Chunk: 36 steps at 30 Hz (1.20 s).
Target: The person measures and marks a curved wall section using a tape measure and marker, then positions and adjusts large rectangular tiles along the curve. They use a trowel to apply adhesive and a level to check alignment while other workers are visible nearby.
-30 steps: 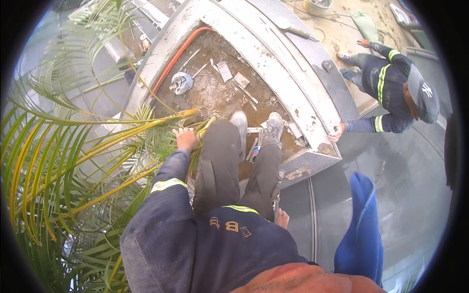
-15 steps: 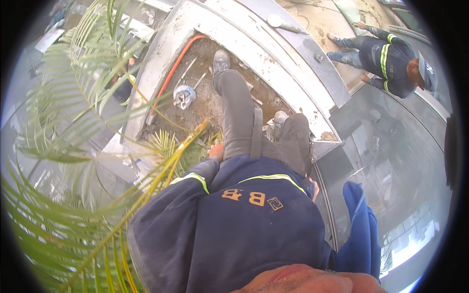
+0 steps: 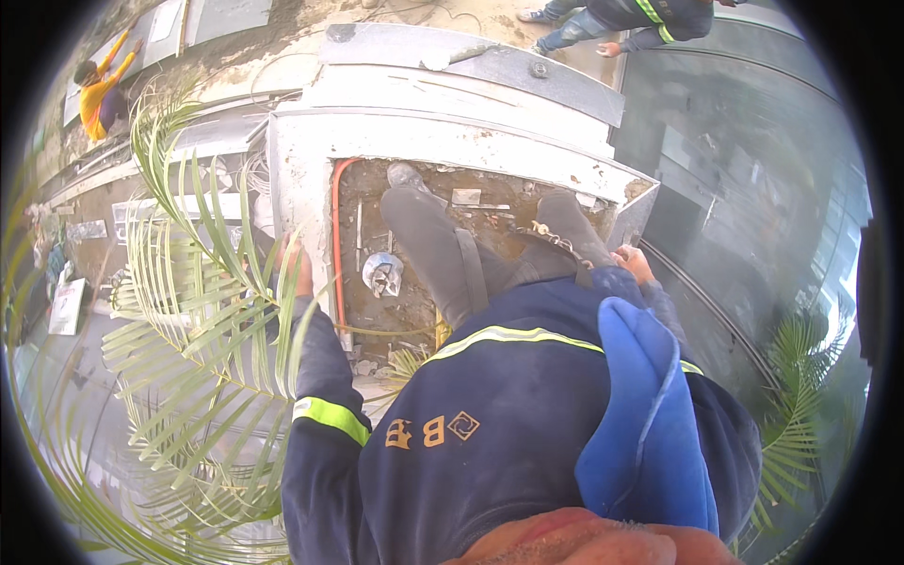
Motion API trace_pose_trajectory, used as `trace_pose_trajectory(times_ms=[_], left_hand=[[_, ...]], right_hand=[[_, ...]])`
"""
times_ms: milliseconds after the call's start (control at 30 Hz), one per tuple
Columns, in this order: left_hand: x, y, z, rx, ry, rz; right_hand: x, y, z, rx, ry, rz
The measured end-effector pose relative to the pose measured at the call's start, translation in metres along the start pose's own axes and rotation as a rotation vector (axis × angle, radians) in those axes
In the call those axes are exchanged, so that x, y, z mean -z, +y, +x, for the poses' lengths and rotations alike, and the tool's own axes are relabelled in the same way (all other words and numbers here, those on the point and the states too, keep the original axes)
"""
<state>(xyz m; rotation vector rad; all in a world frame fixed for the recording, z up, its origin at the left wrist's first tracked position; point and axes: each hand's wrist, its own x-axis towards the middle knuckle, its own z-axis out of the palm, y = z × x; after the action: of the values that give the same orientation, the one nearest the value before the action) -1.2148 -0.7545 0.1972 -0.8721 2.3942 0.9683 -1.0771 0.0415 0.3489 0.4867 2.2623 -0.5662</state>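
Observation:
My left hand (image 3: 301, 268) reaches out to the left, beside the white planter wall (image 3: 311, 202). Palm fronds (image 3: 202, 348) partly cover it; the fingers that show look stretched out. At the planter's right corner, close to my hip, is my right hand (image 3: 637, 264). Its fingers look curled, and what they hold, if anything, is hidden. My legs stand inside the planter, on brown soil (image 3: 428, 221). A crumpled whitish bag (image 3: 382, 274) lies on the soil, left of my legs. An orange hose (image 3: 336, 226) runs along the inner left wall.
Grey stone slabs (image 3: 452, 56) top the far ledge. Beyond it stands a co-worker in dark blue (image 3: 631, 14); another person in orange (image 3: 97, 99) bends at the far left. Glass panels (image 3: 716, 160) rise on the right. A blue cloth (image 3: 645, 414) hangs over my right shoulder.
The view has turned. My left hand has moved from beside my thigh out to the planter's left wall. More of my right hand shows, and it is now by the right corner.

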Motion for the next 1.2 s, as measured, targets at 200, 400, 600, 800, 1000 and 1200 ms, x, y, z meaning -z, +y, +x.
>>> trace_pose_trajectory(times_ms=[200,400,600,800,1000,1200], left_hand=[[0.005,0.014,0.002,-0.059,0.132,0.011],[-0.029,0.064,0.020,-0.188,-0.041,0.198],[-0.087,0.203,0.055,-0.474,-0.097,0.305],[-0.209,0.252,0.126,-0.969,-0.109,0.623],[-0.355,0.273,0.172,-1.271,-0.401,0.970],[-0.462,0.275,0.197,-1.357,-0.723,1.181]], right_hand=[[0.050,-0.090,0.020,-0.204,0.153,0.340],[0.107,-0.221,0.091,0.007,0.312,0.435],[0.027,-0.171,0.081,-0.060,0.697,0.286],[-0.110,0.017,0.154,-0.720,0.743,0.958],[-0.192,0.127,0.238,-0.657,0.886,0.717],[-0.231,0.127,0.333,-0.519,0.825,0.585]])
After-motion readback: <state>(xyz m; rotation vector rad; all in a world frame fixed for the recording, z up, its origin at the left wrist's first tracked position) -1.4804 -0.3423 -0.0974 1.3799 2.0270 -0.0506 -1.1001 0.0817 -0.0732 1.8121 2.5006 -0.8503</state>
